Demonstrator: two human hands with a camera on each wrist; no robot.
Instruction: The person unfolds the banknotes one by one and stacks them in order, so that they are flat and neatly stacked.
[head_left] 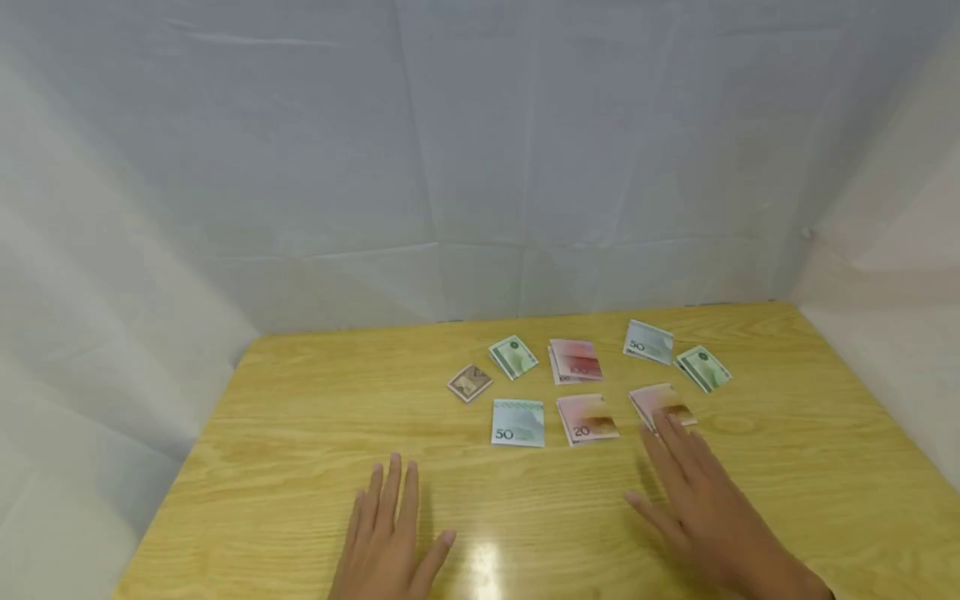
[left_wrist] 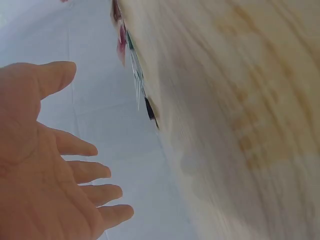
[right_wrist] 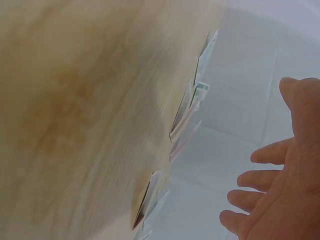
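Observation:
My left hand (head_left: 386, 533) is held over the near part of the table, fingers straight and spread, nothing in it; the left wrist view shows its bare palm. On the right, my right hand (head_left: 697, 508) is also extended, its fingertips overlapping the lower edge of a folded pinkish-brown banknote (head_left: 660, 403) in the head view. Beside that lies a folded 20 note (head_left: 587, 418), then a blue-green 50 note (head_left: 517, 423). Behind them are a small brown note (head_left: 469, 382), a green note (head_left: 513, 357), a red 100 note (head_left: 576, 360), another 50 note (head_left: 648, 342) and another green note (head_left: 703, 368).
The notes lie folded on a wood-grain table (head_left: 322, 400), mostly right of its middle. Pale cloth (head_left: 480, 167) hangs behind the table's back edge and along both sides. Light reflects off the wood between my hands.

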